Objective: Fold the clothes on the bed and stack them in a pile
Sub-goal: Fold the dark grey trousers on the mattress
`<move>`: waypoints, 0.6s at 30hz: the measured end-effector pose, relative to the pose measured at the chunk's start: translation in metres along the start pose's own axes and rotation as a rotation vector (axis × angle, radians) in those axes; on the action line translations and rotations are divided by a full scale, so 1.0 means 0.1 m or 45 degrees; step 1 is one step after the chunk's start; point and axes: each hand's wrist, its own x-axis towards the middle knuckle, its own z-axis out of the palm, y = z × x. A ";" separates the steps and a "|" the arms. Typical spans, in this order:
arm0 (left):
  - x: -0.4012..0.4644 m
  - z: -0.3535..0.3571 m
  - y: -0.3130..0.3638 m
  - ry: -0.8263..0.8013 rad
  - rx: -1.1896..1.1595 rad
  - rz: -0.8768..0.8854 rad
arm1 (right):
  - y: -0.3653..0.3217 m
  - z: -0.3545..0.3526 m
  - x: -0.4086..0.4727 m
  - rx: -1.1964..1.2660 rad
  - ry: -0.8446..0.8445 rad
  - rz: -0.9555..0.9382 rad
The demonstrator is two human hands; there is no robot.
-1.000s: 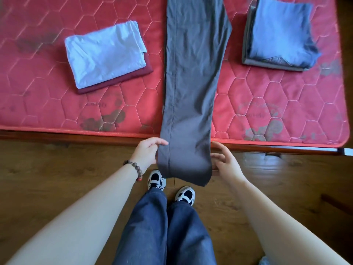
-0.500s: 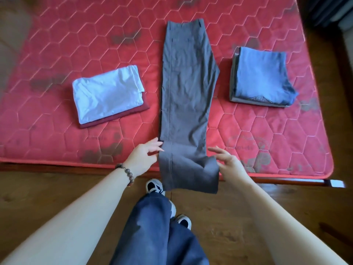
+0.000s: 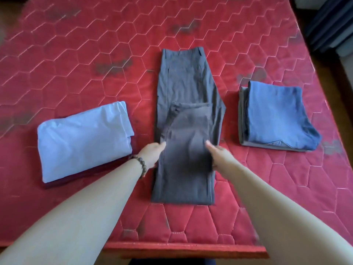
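The grey trousers (image 3: 188, 119) lie lengthwise down the middle of the red mattress (image 3: 76, 54), waistband at the far end, and the leg end has been turned up over the upper part so its hem sits roughly at mid-garment. That doubled section is what the person is handling: the left hand (image 3: 150, 154) is at the left edge of the folded layer and the right hand (image 3: 217, 152) at the right edge, fingers pointing away and lying fairly straight on the cloth. Both hands look flat and relaxed rather than clutching, though the blur leaves it unclear whether a thumb is tucked under an edge. My reading is that they are placed on either side to keep the fold square and press it down, since the top layer's far left corner is a bit rumpled.

A wooden bead bracelet (image 3: 140, 165) sits on the left wrist. To the left of the trousers, near that hand but not touching it, is a folded pale blue garment (image 3: 84, 140) resting on a dark red one (image 3: 91, 174) that shows along its near edge. Well off to the right is folded blue denim (image 3: 277, 115) on top of a grey piece (image 3: 243, 115). So two small piles exist already, and the trousers probably need another fold before joining one.
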 end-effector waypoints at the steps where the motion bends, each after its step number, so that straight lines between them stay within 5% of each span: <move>1: 0.07 0.06 -0.15 -0.072 -0.049 -0.141 | 0.19 0.02 0.06 -0.092 -0.034 0.064; 10: -0.25 0.03 -0.70 -0.398 -0.276 -0.587 | 0.95 -0.13 -0.21 -0.288 -0.067 0.088; 18: -0.50 0.01 -0.94 -0.260 0.104 -0.245 | 1.13 -0.27 -0.51 -0.247 -0.183 0.044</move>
